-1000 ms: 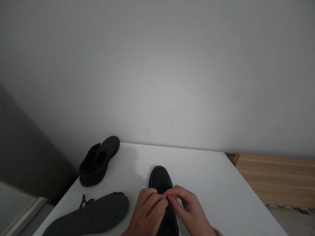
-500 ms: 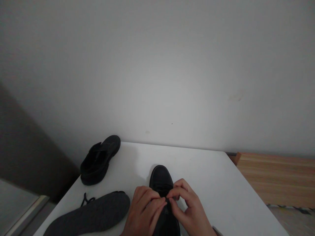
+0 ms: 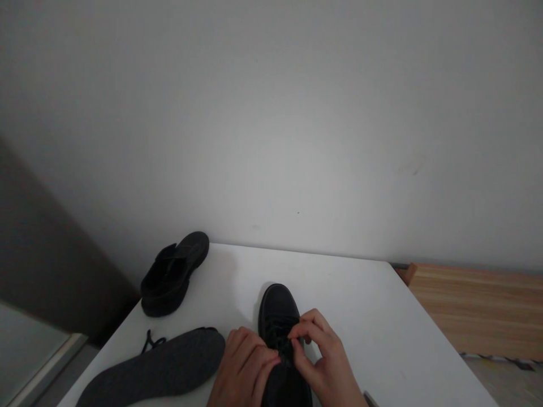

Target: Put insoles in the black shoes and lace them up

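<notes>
While the black shoe (image 3: 280, 328) sat on the white table (image 3: 373, 316), I saw my left hand (image 3: 246, 370) and right hand (image 3: 322, 362) together — apparently pinching its laces (image 3: 283, 339).

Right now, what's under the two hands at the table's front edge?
A black shoe, toe pointing away; the left hand and right hand pinch at its lacing. Its rear half and the lace ends are covered.

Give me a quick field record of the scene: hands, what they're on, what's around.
left hand: on the black shoe, fingers curled at its laces
right hand: fingers pinching at the laces; what they hold is too dark to tell
shoe: upright on the white table, toe pointing away
insole: grey, flat, left of the hands
loose lace: beside the insole
second shoe: far left corner
</notes>
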A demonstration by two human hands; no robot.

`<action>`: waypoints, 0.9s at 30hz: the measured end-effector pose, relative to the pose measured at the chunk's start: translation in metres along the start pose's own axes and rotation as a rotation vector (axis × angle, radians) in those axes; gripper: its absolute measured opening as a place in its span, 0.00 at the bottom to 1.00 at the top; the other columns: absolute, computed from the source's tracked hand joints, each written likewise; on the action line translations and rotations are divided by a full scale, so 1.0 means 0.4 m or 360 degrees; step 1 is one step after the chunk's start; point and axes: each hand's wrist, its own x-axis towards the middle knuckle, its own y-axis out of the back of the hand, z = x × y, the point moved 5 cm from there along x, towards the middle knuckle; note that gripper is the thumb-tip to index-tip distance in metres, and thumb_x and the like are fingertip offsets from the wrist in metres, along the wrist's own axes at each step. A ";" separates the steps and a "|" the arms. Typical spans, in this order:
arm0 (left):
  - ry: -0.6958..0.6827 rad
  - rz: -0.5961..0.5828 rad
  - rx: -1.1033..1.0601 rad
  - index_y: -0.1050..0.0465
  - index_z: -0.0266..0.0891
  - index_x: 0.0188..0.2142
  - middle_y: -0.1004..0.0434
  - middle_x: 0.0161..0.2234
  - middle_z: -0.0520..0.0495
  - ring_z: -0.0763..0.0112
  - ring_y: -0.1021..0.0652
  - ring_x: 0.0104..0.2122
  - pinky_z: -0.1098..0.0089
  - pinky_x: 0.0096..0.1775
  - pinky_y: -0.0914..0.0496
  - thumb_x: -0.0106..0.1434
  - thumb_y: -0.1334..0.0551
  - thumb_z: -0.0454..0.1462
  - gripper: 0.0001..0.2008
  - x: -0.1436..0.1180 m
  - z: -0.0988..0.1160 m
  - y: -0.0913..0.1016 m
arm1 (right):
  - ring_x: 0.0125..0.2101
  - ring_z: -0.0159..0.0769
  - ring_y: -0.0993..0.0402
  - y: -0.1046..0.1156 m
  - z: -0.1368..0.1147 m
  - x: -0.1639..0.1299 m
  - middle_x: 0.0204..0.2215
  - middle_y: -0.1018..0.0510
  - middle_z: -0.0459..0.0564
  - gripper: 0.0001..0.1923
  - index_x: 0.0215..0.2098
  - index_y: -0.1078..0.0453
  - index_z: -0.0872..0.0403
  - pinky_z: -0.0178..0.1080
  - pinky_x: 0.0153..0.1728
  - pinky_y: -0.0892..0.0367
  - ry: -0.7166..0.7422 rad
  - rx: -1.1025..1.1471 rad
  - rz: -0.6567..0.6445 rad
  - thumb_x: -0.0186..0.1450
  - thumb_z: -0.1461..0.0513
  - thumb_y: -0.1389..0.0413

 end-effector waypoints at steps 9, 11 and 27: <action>0.0854 -0.0038 -0.0837 0.55 0.44 0.70 0.42 0.66 0.27 0.41 0.32 0.63 0.42 0.54 0.28 0.64 0.39 0.58 0.43 -0.144 -0.124 -0.090 | 0.67 0.47 0.41 -0.013 0.151 -0.105 0.70 0.41 0.57 0.39 0.71 0.50 0.44 0.51 0.65 0.43 -0.0533 0.0786 -0.0142 0.68 0.50 0.40; 0.0904 -0.0276 -0.1153 0.64 0.46 0.72 0.45 0.69 0.27 0.42 0.37 0.67 0.40 0.58 0.33 0.64 0.35 0.54 0.49 -0.176 -0.121 -0.136 | 0.70 0.46 0.47 -0.054 0.171 -0.139 0.72 0.46 0.60 0.51 0.74 0.60 0.48 0.52 0.68 0.49 -0.0638 0.0944 -0.0304 0.64 0.48 0.37; 0.0821 -0.0485 -0.1220 0.72 0.52 0.73 0.65 0.74 0.44 0.52 0.57 0.71 0.41 0.65 0.48 0.56 0.44 0.18 0.55 -0.072 -0.051 -0.109 | 0.72 0.38 0.62 -0.069 0.115 -0.130 0.74 0.56 0.43 0.56 0.75 0.65 0.50 0.46 0.71 0.63 -0.0546 0.0943 0.0129 0.53 0.69 0.46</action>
